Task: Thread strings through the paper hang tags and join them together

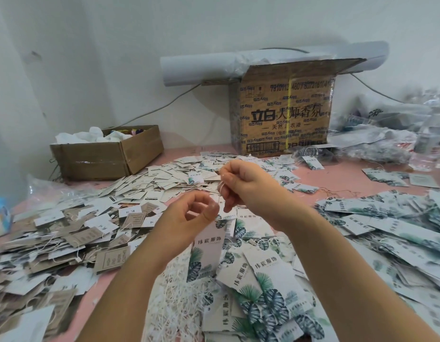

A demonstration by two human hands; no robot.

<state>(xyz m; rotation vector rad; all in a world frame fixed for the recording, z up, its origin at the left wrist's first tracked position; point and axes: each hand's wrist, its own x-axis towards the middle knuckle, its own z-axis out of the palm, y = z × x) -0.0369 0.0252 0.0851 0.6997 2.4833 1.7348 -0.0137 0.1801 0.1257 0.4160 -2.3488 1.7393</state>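
Note:
My left hand (189, 218) pinches the top of a white hang tag with a green leaf print (205, 253), which hangs down above the table. Just above it, my right hand (246, 183) pinches a thin white string (221, 187) that loops down toward the tag's top. A pile of loose white strings (179, 302) lies below the hands. More leaf-print tags (261, 287) lie under and to the right of the held one.
Heaps of small white and brown tags (73, 238) cover the pink table (342, 176) on the left; leaf tags (399, 223) spread on the right. A low open carton (108, 156) and a tall printed carton (285, 114) stand at the back, with plastic bags (391, 137) far right.

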